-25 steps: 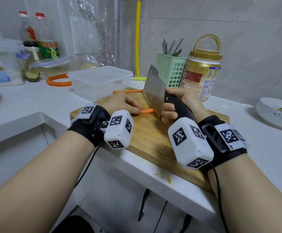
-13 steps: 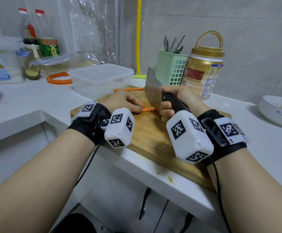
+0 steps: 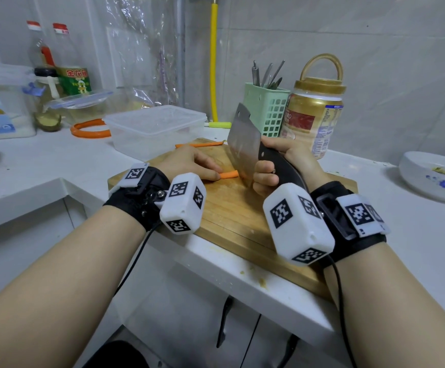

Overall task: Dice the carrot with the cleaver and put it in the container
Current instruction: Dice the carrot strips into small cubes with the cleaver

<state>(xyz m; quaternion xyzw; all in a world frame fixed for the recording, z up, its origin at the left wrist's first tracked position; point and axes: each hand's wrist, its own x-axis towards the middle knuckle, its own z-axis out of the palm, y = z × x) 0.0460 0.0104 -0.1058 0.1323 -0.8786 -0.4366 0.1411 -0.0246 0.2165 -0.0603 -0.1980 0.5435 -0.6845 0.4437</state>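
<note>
Head view, frame center: your right hand (image 3: 277, 166) grips the cleaver (image 3: 244, 144), blade on the carrot strip (image 3: 229, 174). Your left hand (image 3: 189, 163) pins that strip to the cutting board (image 3: 232, 221). Container (image 3: 155, 128) sits just behind, upper center-left.

Grey tiled walls (image 3: 375, 62) meet in a corner at 12 o'clock, where a yellow pipe (image 3: 213, 62) runs down to a white counter (image 3: 43, 166). Clear plastic sheeting (image 3: 141, 49) hangs on the wall at 11 o'clock. Below the counter, at 6 o'clock, white cabinet doors (image 3: 189, 314) carry dark handles (image 3: 222, 322). The light is soft and even.
</note>
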